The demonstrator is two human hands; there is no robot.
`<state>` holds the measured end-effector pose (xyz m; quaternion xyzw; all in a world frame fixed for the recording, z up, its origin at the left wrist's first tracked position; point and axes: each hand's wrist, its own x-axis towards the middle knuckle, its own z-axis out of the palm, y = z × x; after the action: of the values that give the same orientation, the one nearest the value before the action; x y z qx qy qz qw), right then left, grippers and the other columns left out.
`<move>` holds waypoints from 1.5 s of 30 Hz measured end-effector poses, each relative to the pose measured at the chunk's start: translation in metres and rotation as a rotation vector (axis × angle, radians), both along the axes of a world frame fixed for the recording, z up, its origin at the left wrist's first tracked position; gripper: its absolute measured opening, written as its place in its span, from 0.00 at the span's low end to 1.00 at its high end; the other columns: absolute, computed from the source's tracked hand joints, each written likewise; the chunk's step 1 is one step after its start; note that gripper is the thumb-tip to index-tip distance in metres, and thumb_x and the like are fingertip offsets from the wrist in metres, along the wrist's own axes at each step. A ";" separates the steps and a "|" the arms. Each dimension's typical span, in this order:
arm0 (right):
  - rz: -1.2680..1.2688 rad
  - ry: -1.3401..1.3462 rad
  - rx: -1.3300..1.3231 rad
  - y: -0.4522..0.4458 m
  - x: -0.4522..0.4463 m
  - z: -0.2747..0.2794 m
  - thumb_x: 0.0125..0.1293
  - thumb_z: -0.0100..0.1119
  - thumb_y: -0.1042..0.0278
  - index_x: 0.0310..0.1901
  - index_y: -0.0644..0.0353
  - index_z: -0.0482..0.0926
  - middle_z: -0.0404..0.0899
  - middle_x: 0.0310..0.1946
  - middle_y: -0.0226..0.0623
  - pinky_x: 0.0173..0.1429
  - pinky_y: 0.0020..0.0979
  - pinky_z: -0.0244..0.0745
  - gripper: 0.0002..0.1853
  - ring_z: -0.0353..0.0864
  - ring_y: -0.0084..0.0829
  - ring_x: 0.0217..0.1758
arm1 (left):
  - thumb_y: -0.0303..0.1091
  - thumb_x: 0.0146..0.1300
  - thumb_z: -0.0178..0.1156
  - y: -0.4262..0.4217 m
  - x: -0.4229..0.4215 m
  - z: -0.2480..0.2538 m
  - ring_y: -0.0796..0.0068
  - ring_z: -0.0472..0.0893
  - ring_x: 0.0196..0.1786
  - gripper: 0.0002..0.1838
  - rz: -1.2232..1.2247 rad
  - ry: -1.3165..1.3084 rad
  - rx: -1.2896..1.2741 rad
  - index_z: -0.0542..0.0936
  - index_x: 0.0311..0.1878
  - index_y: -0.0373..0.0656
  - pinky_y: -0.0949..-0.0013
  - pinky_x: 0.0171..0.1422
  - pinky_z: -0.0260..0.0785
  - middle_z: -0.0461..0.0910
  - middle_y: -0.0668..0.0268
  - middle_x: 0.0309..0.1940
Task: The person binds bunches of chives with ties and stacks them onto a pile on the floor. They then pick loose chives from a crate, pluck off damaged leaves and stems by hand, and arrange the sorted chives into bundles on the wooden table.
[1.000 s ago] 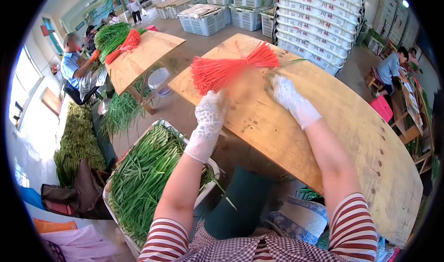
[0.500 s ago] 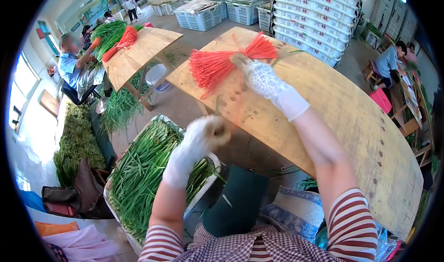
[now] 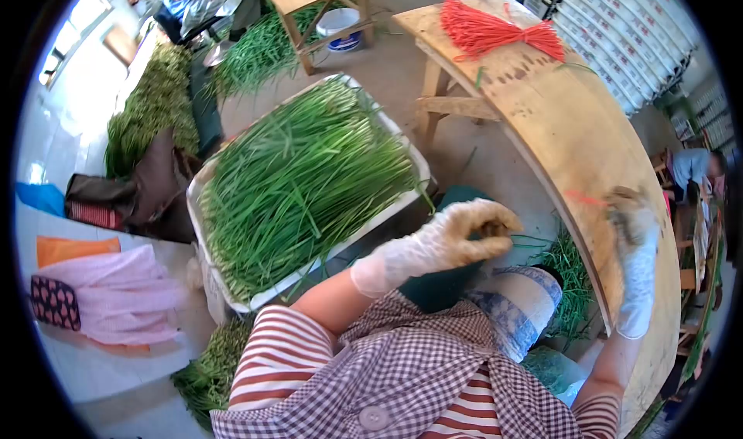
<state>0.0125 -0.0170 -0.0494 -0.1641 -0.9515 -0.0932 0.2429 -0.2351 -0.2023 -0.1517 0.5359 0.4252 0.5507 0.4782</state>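
Seen from above, two gloved hands work apart. The left hand (image 3: 474, 234) has dropped from beside the bench (image 3: 553, 118) to a place above the wearer's lap. Its thumb and fingers curve toward each other with a gap between them, and nothing shows in its hold.

The right hand (image 3: 635, 218) has left the red bundle of ties (image 3: 495, 32) and come back over the nearer part of the bench. It is blurred, so whether its fingers are closed cannot be told. A thin red strand (image 3: 584, 197) lies just to the left of its fingertips, seemingly a single tie brought away from the bundle; whether the hand grips it is unclear.

The bundle lies on the bench, well ahead of the right hand and to its left, spread at both ends and drawn in near the middle. Both hands are now well apart from it.

The view has swung down and left, bringing the crate (image 3: 344, 245) more fully into sight. Heaped with long greens (image 3: 302, 191), it stands left of the left hand, which is now nearer to it than to the ties. Loose greens (image 3: 573, 284) lie low between the two hands.
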 end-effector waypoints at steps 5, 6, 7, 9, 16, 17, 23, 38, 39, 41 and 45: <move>-0.507 -0.253 -0.059 0.086 0.123 -0.081 0.60 0.61 0.75 0.54 0.56 0.78 0.81 0.49 0.39 0.66 0.43 0.65 0.18 0.78 0.43 0.54 | 0.29 0.57 0.65 -0.050 0.009 -0.062 0.67 0.80 0.49 0.22 0.199 0.369 -0.033 0.77 0.56 0.39 0.66 0.57 0.72 0.80 0.59 0.44; -0.604 -0.390 0.262 0.086 0.129 -0.091 0.61 0.62 0.72 0.57 0.58 0.76 0.78 0.55 0.41 0.66 0.40 0.66 0.21 0.77 0.43 0.57 | 0.29 0.57 0.65 -0.062 0.001 -0.081 0.66 0.80 0.53 0.22 0.225 0.317 -0.099 0.76 0.57 0.39 0.66 0.59 0.72 0.79 0.58 0.47; -0.560 -0.216 0.204 0.078 0.115 -0.086 0.61 0.62 0.73 0.58 0.58 0.76 0.77 0.56 0.42 0.66 0.39 0.66 0.22 0.76 0.43 0.58 | 0.29 0.57 0.65 -0.077 -0.011 -0.084 0.65 0.79 0.55 0.23 0.311 0.428 -0.169 0.76 0.57 0.39 0.65 0.60 0.72 0.78 0.57 0.50; -0.467 0.124 0.076 0.033 0.051 -0.070 0.60 0.62 0.74 0.60 0.58 0.74 0.74 0.59 0.43 0.67 0.38 0.66 0.24 0.74 0.43 0.61 | 0.29 0.55 0.66 -0.105 -0.039 -0.107 0.63 0.79 0.54 0.24 0.596 0.692 -0.180 0.77 0.57 0.42 0.64 0.60 0.72 0.79 0.58 0.50; 0.148 0.202 -0.548 -0.107 -0.140 -0.117 0.55 0.68 0.72 0.58 0.54 0.75 0.79 0.54 0.39 0.63 0.37 0.70 0.26 0.78 0.39 0.57 | 0.24 0.55 0.59 -0.109 -0.205 -0.128 0.58 0.75 0.54 0.22 1.232 1.320 -0.007 0.78 0.54 0.54 0.55 0.57 0.68 0.77 0.62 0.52; 0.213 0.171 -0.631 -0.117 -0.158 -0.136 0.54 0.68 0.71 0.58 0.53 0.75 0.79 0.54 0.39 0.63 0.39 0.70 0.27 0.78 0.39 0.57 | 0.28 0.55 0.61 -0.095 -0.219 -0.121 0.53 0.68 0.64 0.25 1.140 1.397 -0.223 0.77 0.57 0.59 0.51 0.65 0.61 0.73 0.60 0.58; 0.304 0.085 -0.783 -0.150 -0.193 -0.153 0.55 0.68 0.70 0.57 0.54 0.76 0.80 0.52 0.40 0.61 0.39 0.71 0.25 0.78 0.43 0.55 | 0.36 0.53 0.65 -0.078 -0.289 -0.169 0.53 0.68 0.64 0.10 1.057 1.560 -0.164 0.82 0.40 0.56 0.38 0.66 0.53 0.77 0.68 0.55; 0.093 0.210 -1.159 -0.141 -0.174 -0.136 0.61 0.64 0.72 0.56 0.52 0.79 0.82 0.49 0.40 0.51 0.28 0.77 0.20 0.83 0.30 0.47 | 0.19 0.53 0.60 -0.125 -0.202 -0.087 0.62 0.83 0.39 0.12 1.149 1.127 0.005 0.83 0.38 0.47 0.63 0.47 0.75 0.84 0.62 0.35; 0.079 0.199 -1.260 -0.140 -0.167 -0.141 0.62 0.64 0.72 0.56 0.52 0.80 0.82 0.49 0.39 0.51 0.28 0.77 0.19 0.83 0.28 0.48 | 0.20 0.52 0.61 -0.126 -0.201 -0.099 0.61 0.82 0.39 0.11 1.075 1.109 -0.058 0.84 0.37 0.47 0.63 0.47 0.75 0.84 0.62 0.35; 0.026 0.165 -1.272 -0.138 -0.157 -0.152 0.62 0.64 0.73 0.56 0.55 0.80 0.83 0.48 0.38 0.52 0.27 0.77 0.19 0.82 0.25 0.49 | 0.21 0.50 0.61 -0.116 -0.199 -0.126 0.60 0.82 0.41 0.12 1.067 1.029 -0.134 0.84 0.37 0.47 0.61 0.48 0.73 0.83 0.62 0.35; 0.055 0.230 -1.409 -0.142 -0.151 -0.173 0.62 0.63 0.76 0.55 0.59 0.79 0.84 0.47 0.39 0.54 0.27 0.76 0.18 0.82 0.26 0.49 | 0.32 0.47 0.68 -0.078 -0.209 -0.126 0.57 0.71 0.62 0.30 0.957 1.308 -0.171 0.75 0.57 0.53 0.53 0.64 0.62 0.75 0.63 0.57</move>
<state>-0.1388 -0.1586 -0.2222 -0.2667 -0.7576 0.5678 0.1803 -0.4446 -0.2799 -0.2777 0.4709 0.8421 0.2367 -0.1147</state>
